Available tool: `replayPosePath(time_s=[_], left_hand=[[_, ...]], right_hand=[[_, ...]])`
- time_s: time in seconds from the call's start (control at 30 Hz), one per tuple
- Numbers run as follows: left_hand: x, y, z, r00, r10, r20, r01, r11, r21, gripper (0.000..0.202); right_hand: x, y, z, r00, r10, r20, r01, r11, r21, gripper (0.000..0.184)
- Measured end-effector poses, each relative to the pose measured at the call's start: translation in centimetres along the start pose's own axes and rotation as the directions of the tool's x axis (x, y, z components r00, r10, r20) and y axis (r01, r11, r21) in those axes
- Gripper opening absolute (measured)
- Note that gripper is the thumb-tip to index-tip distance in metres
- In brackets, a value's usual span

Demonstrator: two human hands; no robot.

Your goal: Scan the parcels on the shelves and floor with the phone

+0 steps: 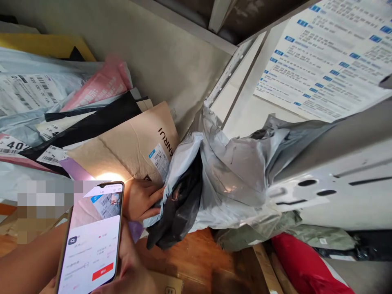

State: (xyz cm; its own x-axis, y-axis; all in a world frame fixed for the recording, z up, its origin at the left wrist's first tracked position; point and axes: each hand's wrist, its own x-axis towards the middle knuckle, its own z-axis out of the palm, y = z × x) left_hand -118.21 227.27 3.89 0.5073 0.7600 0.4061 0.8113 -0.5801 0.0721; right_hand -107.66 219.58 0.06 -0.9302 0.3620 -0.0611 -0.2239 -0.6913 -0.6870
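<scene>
My right hand (133, 267) is closed around a smartphone (94, 241), held upright at the lower left. Its screen shows a camera picture of a label above white panels and a red button. A bright light shines at the phone's top edge. Behind it, my left hand (142, 200) reaches in with fingers apart, against a beige mailer (128, 143) with a barcode label (159, 159). Its fingertips touch the edge of a white-and-black plastic mailing bag (180, 196). A grey plastic bag (232, 167) stands close on the right.
Several stacked parcels, among them a pink mailer (98, 87) and a black mailer (101, 122), lean at the left. A metal shelf edge (321, 188) and a printed sheet (315, 61) are at right. Below lie a red bag (306, 265) and a cardboard box (165, 281).
</scene>
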Motion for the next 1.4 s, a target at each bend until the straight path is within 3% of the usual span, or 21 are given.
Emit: replayPosePath(time_s=[0.2,0.4,0.53,0.67,0.87,1.27,1.4], left_hand=[[0.1,-0.2,0.3,1.000,0.009,-0.018,-0.009,1.000,-0.001,0.059],[0.6,0.0,-0.6,0.988,-0.009,0.153,0.011,1.000,-0.007,0.057],[0.7,0.0,-0.9,0.981,-0.017,0.196,0.021,1.000,-0.017,0.061],[0.7,-0.1,-1.1,0.985,0.006,0.174,-0.004,1.000,-0.012,0.066],[0.6,-0.2,-1.2,0.989,0.039,0.142,-0.039,0.999,-0.005,0.066],[0.6,-0.1,-0.9,0.979,-0.018,0.205,0.024,0.999,-0.025,0.064],[0.4,-0.4,-0.3,0.986,-0.024,0.165,0.031,0.999,-0.042,0.054]], right_hand=[[-0.2,-0.7,0.1,0.999,-0.023,0.042,0.022,0.999,0.032,0.114],[-1.1,-1.6,0.7,0.998,-0.064,0.021,0.064,0.998,0.000,0.098],[-1.3,-1.9,0.9,0.993,-0.107,0.053,0.108,0.994,-0.014,0.088],[-1.3,-1.7,1.0,0.987,-0.155,0.047,0.157,0.986,-0.049,0.083],[-1.4,-1.5,1.5,0.988,-0.135,-0.077,0.123,0.982,-0.141,0.086],[-1.0,-1.5,1.9,0.980,-0.192,-0.059,0.182,0.973,-0.142,0.076],[-1.4,-2.9,1.6,0.973,-0.230,-0.005,0.228,0.966,-0.119,0.086]])
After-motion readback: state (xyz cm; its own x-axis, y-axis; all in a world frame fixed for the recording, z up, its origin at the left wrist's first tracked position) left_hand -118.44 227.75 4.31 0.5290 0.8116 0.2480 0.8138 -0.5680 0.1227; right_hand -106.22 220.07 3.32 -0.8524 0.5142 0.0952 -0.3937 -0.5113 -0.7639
